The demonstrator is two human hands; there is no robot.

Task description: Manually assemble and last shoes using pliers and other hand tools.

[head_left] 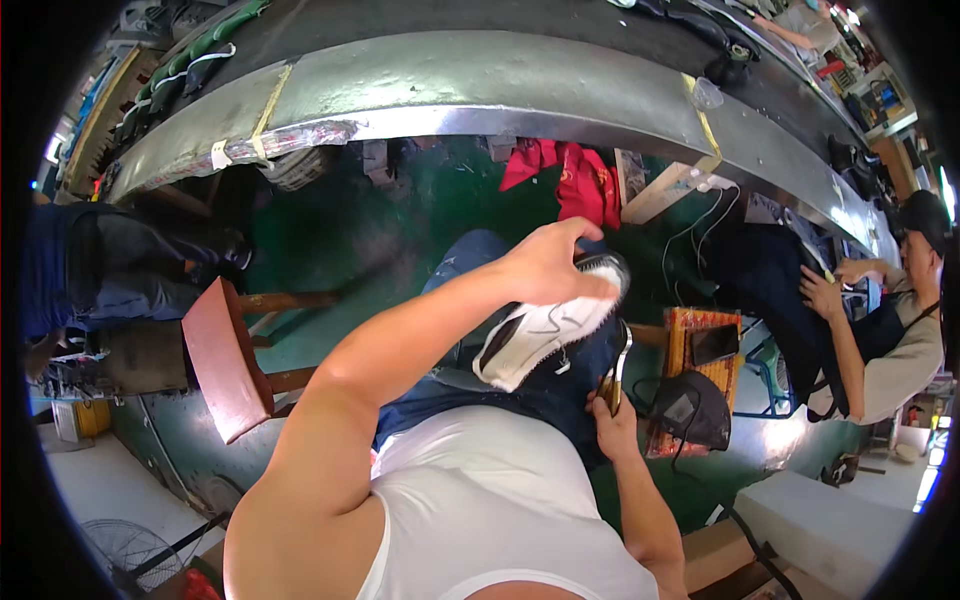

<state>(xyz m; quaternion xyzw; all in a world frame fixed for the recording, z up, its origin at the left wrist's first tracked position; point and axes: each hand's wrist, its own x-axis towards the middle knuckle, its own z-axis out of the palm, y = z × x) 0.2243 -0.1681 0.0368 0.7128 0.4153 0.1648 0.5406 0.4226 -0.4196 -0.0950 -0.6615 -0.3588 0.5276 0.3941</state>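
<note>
My left hand [556, 268] is closed round the dark heel end of a white shoe upper [540, 340] over my lap. The upper has dark line stitching on its side and a row of stitches along its edge; its white end points down toward me. A short loose thread hangs from its edge. In my right hand [613, 430], lower and to the right, is a metal tool that looks like pincers [623, 362], its shiny curved head pointing up beside the shoe, apart from it. The fingers partly hide its handles.
A metal-edged workbench [480, 85] curves across the front, with dark shoes on it. A brown stool [228, 360] stands left, near another person's legs. To the right, a dark cap [690, 410] and a phone [715, 343] lie on an orange seat. A co-worker [890, 330] sits beyond. Red cloth [580, 180] hangs under the bench.
</note>
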